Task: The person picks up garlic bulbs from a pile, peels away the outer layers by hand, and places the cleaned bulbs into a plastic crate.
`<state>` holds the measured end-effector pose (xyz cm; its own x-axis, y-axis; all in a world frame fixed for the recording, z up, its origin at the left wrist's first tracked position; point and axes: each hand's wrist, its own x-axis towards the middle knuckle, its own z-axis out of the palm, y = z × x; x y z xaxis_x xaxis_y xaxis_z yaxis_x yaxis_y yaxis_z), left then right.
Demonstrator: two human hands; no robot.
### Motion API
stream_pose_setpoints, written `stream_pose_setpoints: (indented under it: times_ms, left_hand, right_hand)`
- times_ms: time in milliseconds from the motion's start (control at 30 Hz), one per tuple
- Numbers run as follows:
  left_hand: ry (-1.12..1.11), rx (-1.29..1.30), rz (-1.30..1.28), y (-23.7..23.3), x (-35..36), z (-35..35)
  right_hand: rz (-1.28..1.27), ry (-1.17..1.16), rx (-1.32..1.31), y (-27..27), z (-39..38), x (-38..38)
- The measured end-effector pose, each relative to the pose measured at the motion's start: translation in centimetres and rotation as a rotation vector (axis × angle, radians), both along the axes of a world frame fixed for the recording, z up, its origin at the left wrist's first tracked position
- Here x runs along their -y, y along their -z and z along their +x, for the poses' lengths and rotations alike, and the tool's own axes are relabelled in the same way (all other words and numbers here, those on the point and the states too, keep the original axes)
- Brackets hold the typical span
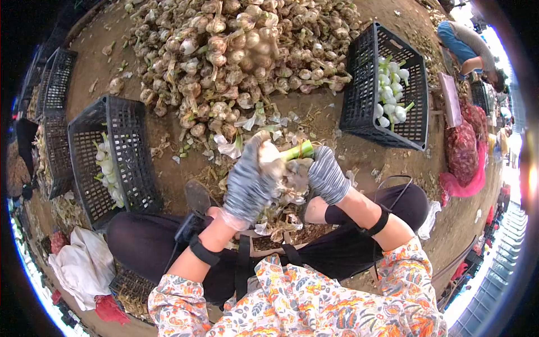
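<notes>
In a grey, streaked glove, my left hand (250,182) is closed around a garlic bulb (270,153), whose pale side shows between the fingers. The bulb's thick green stem (296,150) points to the right. My right hand (327,175), gloved the same way, is closed at the stem's end, its fingers curled just below it. Loose garlic skins (227,147) lie on the ground beyond and beneath both hands. A large heap of unpeeled garlic (236,56) with dry roots and stalks rises in front of me.
Black plastic crates holding white garlic stand at my left (126,149) and right (359,92). More crates (56,106) stand farther left. A red mesh sack (463,149) lies at the right, and another person (466,48) bends over behind it. White cloth (84,267) lies near my left knee.
</notes>
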<state>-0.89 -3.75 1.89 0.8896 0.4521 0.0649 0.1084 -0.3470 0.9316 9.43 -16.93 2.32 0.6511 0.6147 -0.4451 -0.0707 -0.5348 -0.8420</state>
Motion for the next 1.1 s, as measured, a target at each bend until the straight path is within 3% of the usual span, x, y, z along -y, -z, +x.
stream_pose_setpoints:
  times_ms: [33,100,133,167,200,233,267,333,367,467,500,533,567,600,633,667,700,733,767,800,867,933,1033,1067,1100]
  left_hand:
    - [-0.026,-0.051,-0.352,0.3,-0.7,0.3]
    - [-0.088,-0.149,-1.054,0.6,-2.0,1.1]
    - [-0.094,-0.149,-1.050,0.8,-2.5,1.5]
    - [-0.174,-0.380,-1.084,0.9,-2.9,1.8]
    - [-0.250,-0.614,-1.108,0.9,-3.2,1.9]
    - [-0.075,-0.631,-1.137,1.0,-3.7,1.2]
    - [-0.108,-0.292,-0.898,0.4,-2.4,0.9]
    - [-0.287,0.071,-0.245,-0.7,0.4,1.3]
    - [-0.181,0.074,-0.558,-0.5,1.0,0.3]
    - [-0.014,-0.021,-0.570,0.2,0.4,-0.3]
    - [0.085,-0.105,-0.768,0.5,-0.5,-0.1]
    - [0.087,-0.106,-0.769,1.1,-1.1,-0.1]
    - [0.069,-0.191,-0.970,2.1,-1.6,-0.2]
    - [0.048,-0.275,-1.169,3.0,-1.8,0.0]
    - [0.005,-0.155,-0.854,3.9,-1.5,0.2]
    - [0.010,-0.159,-0.852,3.1,-1.6,0.3]
    - [-0.037,-0.049,-0.406,1.4,-2.0,0.4]
    - [-0.085,0.065,0.040,0.1,-2.3,0.7]
    - [-0.001,0.067,0.061,-0.5,-3.0,0.7]
    - [0.001,0.066,0.061,-0.4,-3.0,0.8]
    - [0.050,-0.017,-0.083,-0.4,-3.1,0.9]
    - [0.047,0.015,-0.143,0.3,-3.0,0.9]
    - [0.156,-0.007,-0.238,-1.2,-3.5,0.9]
    - [0.158,-0.009,-0.239,-1.6,-3.7,0.8]
    - [0.213,-0.042,-0.334,-2.0,-3.9,0.8]
  right_hand:
    - [0.222,0.018,-0.089,-0.1,-0.2,0.5]
    - [0.245,-0.041,0.026,-1.1,-0.8,0.0]
    - [0.265,-0.104,0.147,-1.2,-0.9,-0.1]
    - [0.077,-0.189,0.168,-1.0,-0.4,0.3]
    - [0.079,-0.185,0.165,-0.9,-0.5,0.4]
    - [0.095,-0.102,0.159,-0.9,-0.5,0.3]
    - [0.109,-0.020,0.155,-0.9,-0.4,0.4]
    - [0.161,0.027,0.110,-0.1,-0.7,0.7]
    - [0.233,0.041,0.091,0.0,-1.1,0.7]
    - [0.263,0.077,-0.127,1.1,-0.8,1.7]
    - [0.369,0.220,-0.531,1.7,-0.3,2.0]
    - [0.468,0.364,-0.937,2.2,-0.1,2.4]
    - [0.414,0.526,-0.816,-1.2,-0.7,0.6]
    - [0.414,0.523,-0.815,-0.9,-0.5,0.8]
    - [0.433,0.492,-0.829,-0.4,-0.3,1.2]
    - [0.453,0.467,-0.844,-0.1,-0.1,1.6]
    - [0.455,0.473,-0.844,-0.1,0.2,2.0]
    - [0.311,0.264,-0.663,-0.2,0.8,2.3]
    - [0.167,0.057,-0.478,-0.4,1.1,2.3]
    - [0.168,0.059,-0.478,-0.6,0.9,2.1]
    - [0.348,0.086,-0.081,-1.3,0.1,1.1]
    - [0.393,0.116,-0.171,-2.1,0.5,0.9]
    - [0.621,0.447,-0.872,-1.4,2.5,1.2]
    - [0.608,0.520,-0.943,-1.3,3.2,0.3]
    - [0.385,0.642,-0.937,-1.9,3.4,0.2]
